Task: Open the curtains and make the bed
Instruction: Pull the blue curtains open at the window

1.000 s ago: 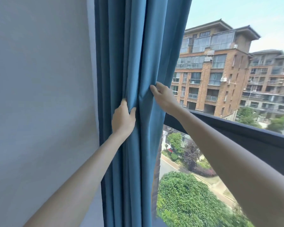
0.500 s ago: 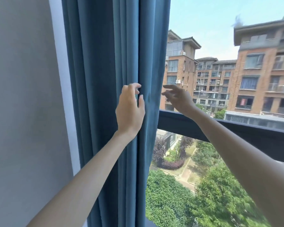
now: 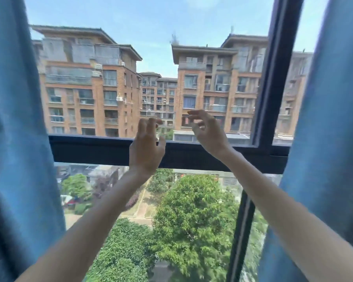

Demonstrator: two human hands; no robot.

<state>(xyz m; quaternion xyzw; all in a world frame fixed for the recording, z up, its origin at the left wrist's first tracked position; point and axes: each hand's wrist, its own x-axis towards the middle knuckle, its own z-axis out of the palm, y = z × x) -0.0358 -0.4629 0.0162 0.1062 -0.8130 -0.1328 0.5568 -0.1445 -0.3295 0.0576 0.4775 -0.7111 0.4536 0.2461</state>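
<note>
Both hands, left hand [image 3: 146,148] and right hand [image 3: 208,132], now hang empty with fingers spread mid-window, having released the left curtain [image 3: 18,139]; right curtain [image 3: 330,129] likely needs drawing wider, bed unseen.

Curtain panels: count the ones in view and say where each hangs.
2. One curtain panel hangs along the left edge of the window; the other panel hangs along the right edge. More may lie outside the frame.
</note>
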